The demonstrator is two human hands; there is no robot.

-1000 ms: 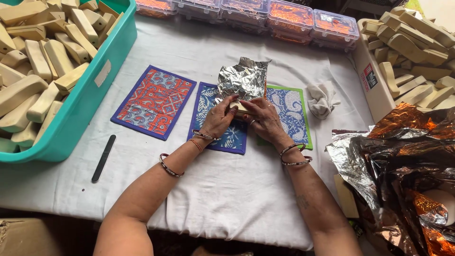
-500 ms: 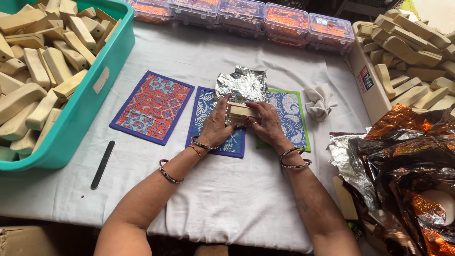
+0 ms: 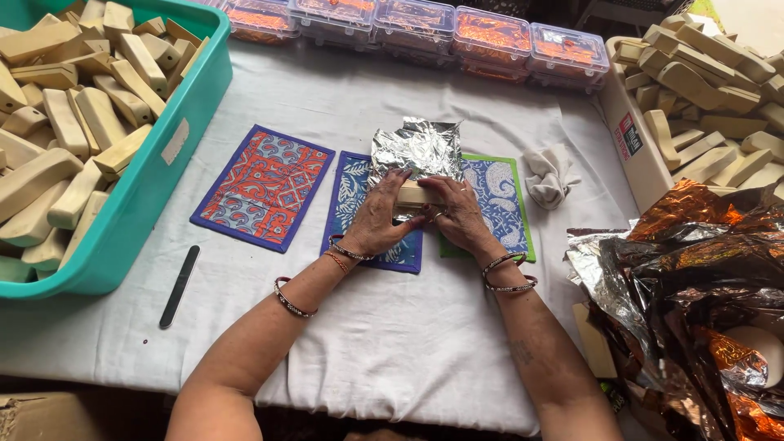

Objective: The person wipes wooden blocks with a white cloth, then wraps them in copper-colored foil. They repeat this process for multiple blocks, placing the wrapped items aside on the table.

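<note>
— What colours do you have on the mats in front of you?

— Your left mat [image 3: 263, 187] is orange-red with pale blue motifs and a purple border; the middle mat [image 3: 353, 196] is deep blue with white leaves; the right mat [image 3: 502, 200] is blue-and-white inside a green border.

— And around you?

— A silver foil sheet [image 3: 416, 147], a teal bin [image 3: 155, 180] of pale tan blocks [image 3: 73, 122], a white tablecloth [image 3: 392, 327], and crumpled copper-orange foil [image 3: 702, 261].

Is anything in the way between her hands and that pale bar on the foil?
Nothing visible. The left hand and right hand already touch the bar, which lies on the foil.
</note>
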